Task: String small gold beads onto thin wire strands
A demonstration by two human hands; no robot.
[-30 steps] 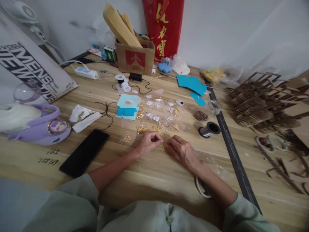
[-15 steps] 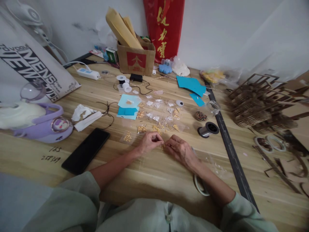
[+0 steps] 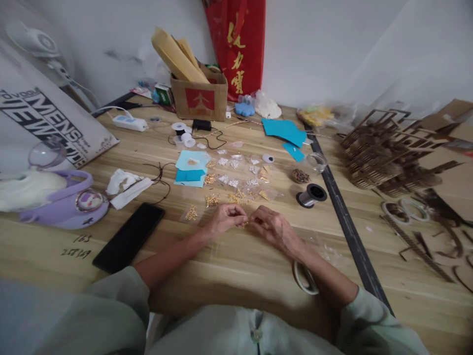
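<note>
My left hand (image 3: 225, 220) is closed in a pinch just above the wooden table (image 3: 236, 276). Small gold bits (image 3: 244, 225) show at its fingertips, too tiny to name. A faint clear thread seems to hang below this hand. Facing it across a narrow gap, my right hand (image 3: 275, 229) also has its fingertips pressed together; whatever they hold is hidden. Just beyond the hands lie little clear bags of gold beads (image 3: 213, 199) and silver-coloured pieces (image 3: 233, 182). One more bag of gold beads (image 3: 191, 213) sits left of my left hand.
A black phone (image 3: 129, 236) lies at left, near a purple bag-shaped object (image 3: 66, 202). Right of the bags stand a wire spool (image 3: 312, 195) and a bead heap (image 3: 300, 176). A tape roll (image 3: 305, 278) lies by my right forearm. Behind is a cardboard box (image 3: 199, 98).
The camera view has shifted slightly. My fingertips, almost touching before, now have a small gap between them. Both hands keep their pinch, and the things on the table stay put.
</note>
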